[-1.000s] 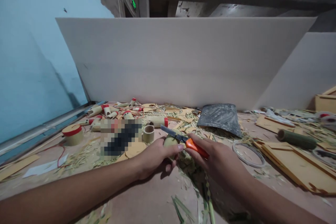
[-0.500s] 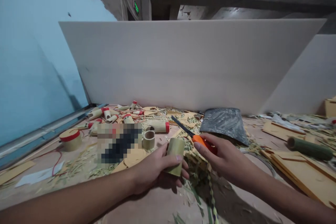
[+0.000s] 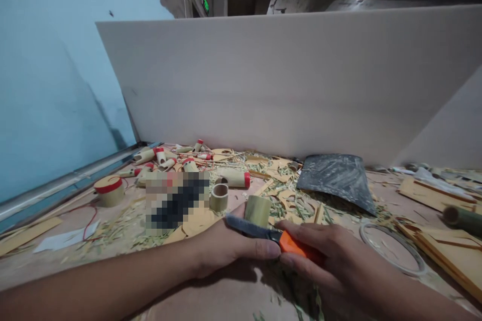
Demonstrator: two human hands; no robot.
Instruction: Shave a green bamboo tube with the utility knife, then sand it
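My left hand [image 3: 241,243] is wrapped round a short pale-green bamboo piece [image 3: 258,209], its thumb stretched across the near side. My right hand [image 3: 324,251] grips the orange handle of a knife [image 3: 250,228]. The dark blade points left and lies across the near side of the bamboo, by my left thumb. Both hands are close together, the right thumb near the left thumb tip. Just beyond my left hand an open bamboo ring [image 3: 219,197] stands upright. The lower part of the held bamboo is hidden.
Bamboo tubes with red ends [image 3: 235,179] lie at the back left, near a red-rimmed cylinder [image 3: 109,191]. A dark curved sheet [image 3: 336,180] rests at the back right. Shavings litter the surface. A pale ring [image 3: 391,251] and wooden panels [image 3: 448,256] are on the right.
The knife has swung down and left, from beyond the bamboo to across its near side. My right hand has come close to my left thumb. The view has shifted slightly.
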